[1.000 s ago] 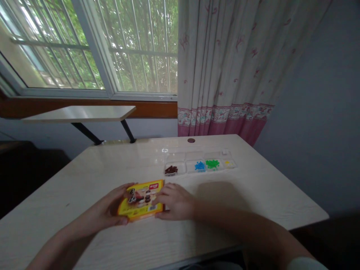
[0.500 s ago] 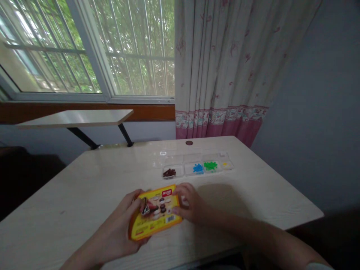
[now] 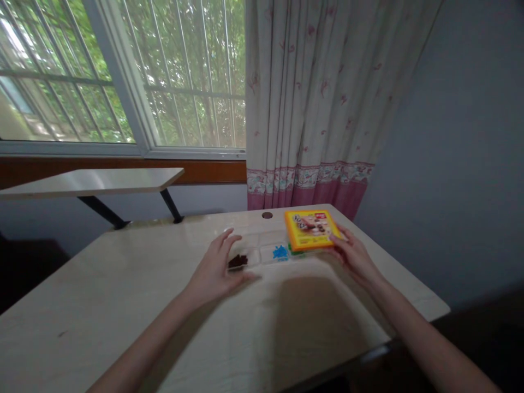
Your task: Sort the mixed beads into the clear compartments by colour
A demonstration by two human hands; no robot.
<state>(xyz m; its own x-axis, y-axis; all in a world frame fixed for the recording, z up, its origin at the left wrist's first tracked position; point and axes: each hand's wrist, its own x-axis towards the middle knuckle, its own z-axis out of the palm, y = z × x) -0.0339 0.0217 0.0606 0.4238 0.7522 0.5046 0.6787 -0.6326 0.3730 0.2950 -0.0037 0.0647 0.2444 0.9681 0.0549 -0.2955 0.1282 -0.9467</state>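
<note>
My right hand (image 3: 352, 252) grips a flat yellow box (image 3: 313, 230) by its right edge. The box is raised over the right part of a clear compartment tray (image 3: 262, 239) and hides most of the green pieces (image 3: 295, 251). My left hand (image 3: 221, 265) is at the tray's left end, thumb and fingers apart around the compartment with dark brown pieces (image 3: 238, 262). Whether those fingers touch the tray I cannot tell. Small blue pieces (image 3: 280, 252) lie in a middle compartment, between my two hands.
The tray stands on a pale desk (image 3: 135, 305). A raised shelf (image 3: 102, 179) on dark legs is at the back left. Behind the desk are a barred window and a curtain (image 3: 311, 109). A round cable hole (image 3: 267, 215) lies near the back edge.
My left hand has let go of the yellow box and moved up to the tray's left end. My right hand has carried the box forward and right, over the tray.
</note>
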